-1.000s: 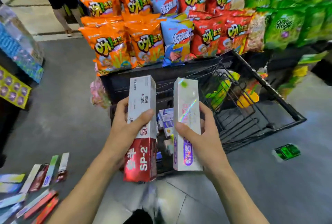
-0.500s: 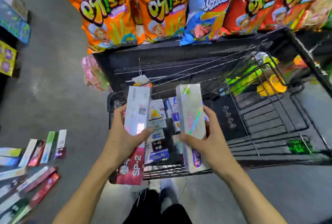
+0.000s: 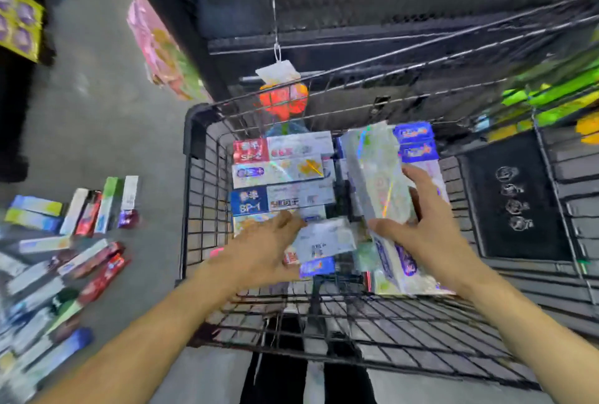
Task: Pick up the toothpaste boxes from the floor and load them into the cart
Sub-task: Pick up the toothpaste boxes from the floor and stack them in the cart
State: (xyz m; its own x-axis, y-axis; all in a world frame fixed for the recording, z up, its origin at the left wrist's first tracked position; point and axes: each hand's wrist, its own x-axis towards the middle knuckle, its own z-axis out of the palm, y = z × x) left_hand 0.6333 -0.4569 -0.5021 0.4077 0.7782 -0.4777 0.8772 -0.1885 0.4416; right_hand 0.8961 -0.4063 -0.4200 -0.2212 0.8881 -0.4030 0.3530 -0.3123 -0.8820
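Right hand (image 3: pixel 431 235) grip is clenched around a holographic white toothpaste box (image 3: pixel 381 183), held low inside the cart (image 3: pixel 194 196), long axis running away from the person, at right angles to the stacked boxes (image 3: pixel 282 173) on its left. Left hand (image 3: pixel 259 254) rests on a white box (image 3: pixel 324 240) at the stack's near end; blur hides whether it grips. More boxes on the floor (image 3: pixel 64 257), left of the cart, nearer the left hand.
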